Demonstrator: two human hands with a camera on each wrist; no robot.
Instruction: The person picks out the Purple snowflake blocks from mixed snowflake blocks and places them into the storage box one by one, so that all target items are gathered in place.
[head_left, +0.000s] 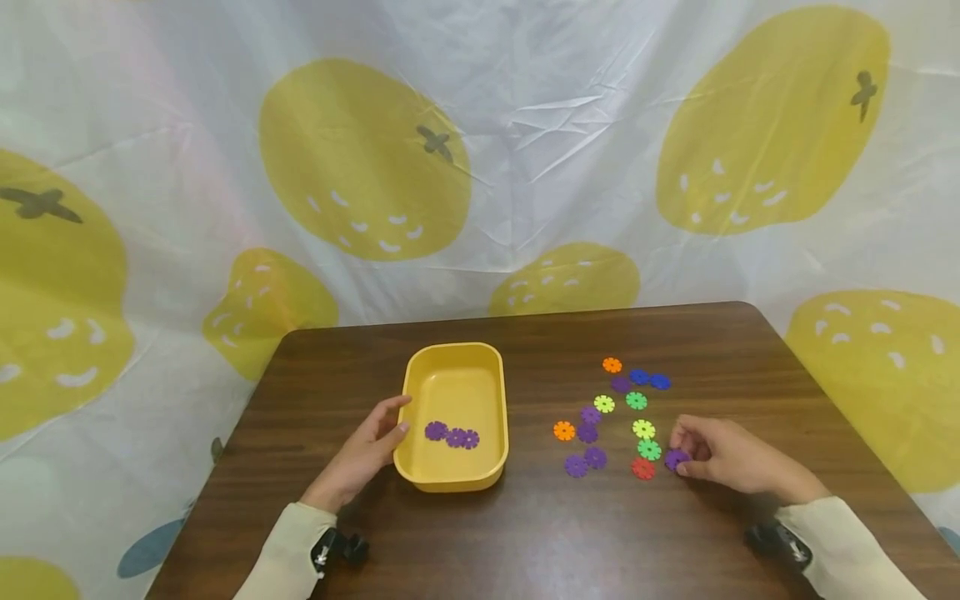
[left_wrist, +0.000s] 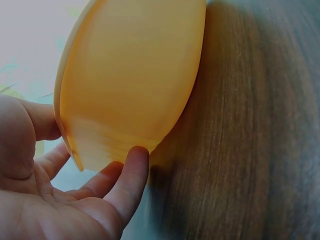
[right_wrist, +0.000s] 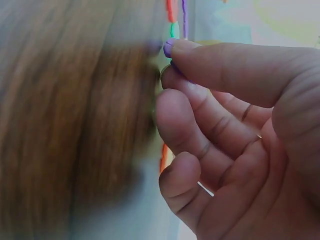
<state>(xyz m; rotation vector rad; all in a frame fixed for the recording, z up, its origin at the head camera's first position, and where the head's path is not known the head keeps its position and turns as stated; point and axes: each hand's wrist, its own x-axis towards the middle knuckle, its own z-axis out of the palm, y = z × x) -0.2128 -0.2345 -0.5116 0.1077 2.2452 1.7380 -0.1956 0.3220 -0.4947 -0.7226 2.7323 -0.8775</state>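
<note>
On the left of the table, a yellow plastic bin (head_left: 452,483) has several purple notched discs (head_left: 456,437) lying on its floor. My left hand (head_left: 375,442) grips the bin's left side; in the left wrist view its thumb is at the rim and its fingers (left_wrist: 131,175) lie against the outer wall. Over on the right, my right hand (head_left: 723,454) pinches a purple snowflake disc (head_left: 677,459) between thumb and fingertips, low over the tabletop. The right wrist view shows only the edge of this purple disc (right_wrist: 169,48), with the other fingers curled below.
Between the hands lie loose discs: a red disc (head_left: 642,468), green discs (head_left: 649,449), yellow-green discs (head_left: 643,429), orange discs (head_left: 564,431), blue discs (head_left: 660,382) and several purple discs (head_left: 576,465). A lemon-patterned curtain (head_left: 510,167) hangs behind the brown wooden table (head_left: 525,542).
</note>
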